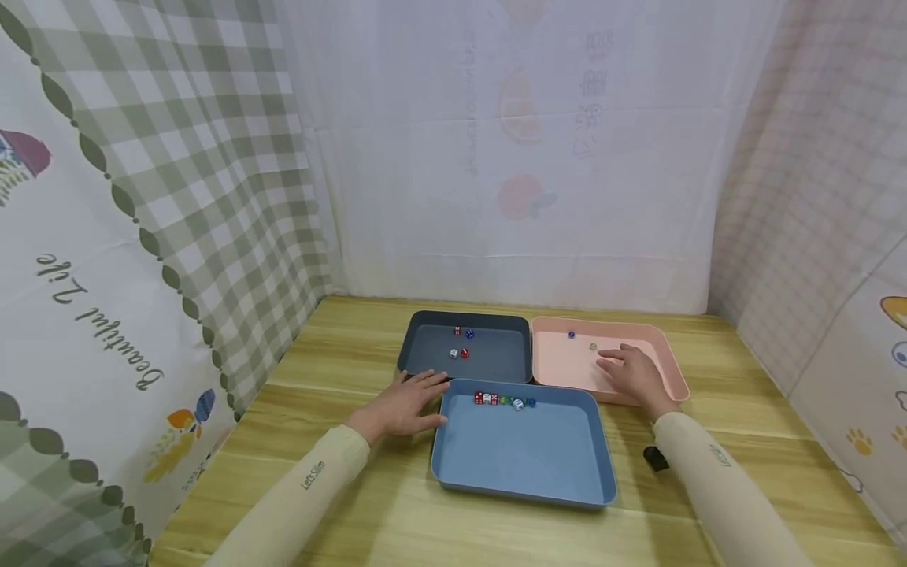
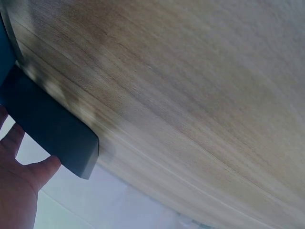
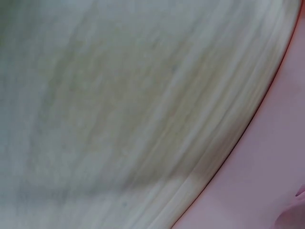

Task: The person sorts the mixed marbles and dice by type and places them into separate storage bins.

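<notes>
1. My left hand lies flat on the table, fingers straight and spread, holding nothing; its fingertips sit at the near left corner of the grey tray, just beside the far left corner of the blue tray
2. In the left wrist view my thumb and a finger lie against the grey tray wall (the table grain is blurred there)
3. My right hand rests inside the pink tray, fingers loosely stretched toward the left, palm down; I cannot tell whether it has anything under it
4. The right wrist view is a blur of table and pink tray edge, no fingers readable
5. A blue die lies near the far wall of the pink tray, and a small pale one just ahead of my right fingertips, apart from them
6. The grey tray holds four dice: two by the far wall, two nearer the middle
7. A row of dice (red, white, green, blue) lines the far wall of the blue tray, between my two hands
8. A small black object lies on the table beside my right sleeve
</notes>
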A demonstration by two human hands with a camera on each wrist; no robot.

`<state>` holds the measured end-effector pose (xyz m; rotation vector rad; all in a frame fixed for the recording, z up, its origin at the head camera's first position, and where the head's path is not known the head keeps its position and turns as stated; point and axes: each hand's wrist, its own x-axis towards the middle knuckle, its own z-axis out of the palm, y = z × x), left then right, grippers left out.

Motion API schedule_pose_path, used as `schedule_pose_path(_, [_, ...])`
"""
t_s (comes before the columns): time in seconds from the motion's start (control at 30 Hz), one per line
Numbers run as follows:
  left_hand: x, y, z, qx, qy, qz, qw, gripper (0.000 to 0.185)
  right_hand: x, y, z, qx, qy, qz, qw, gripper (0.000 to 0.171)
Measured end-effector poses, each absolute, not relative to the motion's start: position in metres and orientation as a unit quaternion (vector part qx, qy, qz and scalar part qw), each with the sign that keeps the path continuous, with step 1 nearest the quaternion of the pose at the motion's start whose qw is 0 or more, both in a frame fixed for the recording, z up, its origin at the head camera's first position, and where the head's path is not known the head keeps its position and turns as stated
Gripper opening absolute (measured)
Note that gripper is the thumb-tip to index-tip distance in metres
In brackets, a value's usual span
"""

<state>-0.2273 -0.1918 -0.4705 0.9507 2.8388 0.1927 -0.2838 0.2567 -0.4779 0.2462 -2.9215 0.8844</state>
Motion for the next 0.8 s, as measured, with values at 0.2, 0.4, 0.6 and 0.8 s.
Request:
schedule_pose_path(0.2, [-0.227, -0.192, -0.471, 0.317, 0.944, 0.066, 0.069, 0.071, -0.283, 0.249, -0.478, 0.086, -0.943, 0.321, 0.011, 0.045])
schedule_pose_path(0.4, [-0.227, -0.192, -0.470, 0.318, 0.944, 0.066, 0.066, 0.071, -0.281, 0.235, -0.476, 0.136, -0.933, 0.333, 0.001, 0.042])
schedule_pose_path(0.6, [-0.227, -0.194, -0.472, 0.322, 0.943, 0.063, 0.060, 0.071, -0.273, 0.219, -0.472, 0.180, -0.916, 0.359, -0.017, 0.037])
schedule_pose_path(0.8, [-0.227, -0.194, -0.471, 0.320, 0.943, 0.067, 0.061, 0.071, -0.267, 0.207, -0.468, 0.213, -0.905, 0.366, -0.036, 0.032])
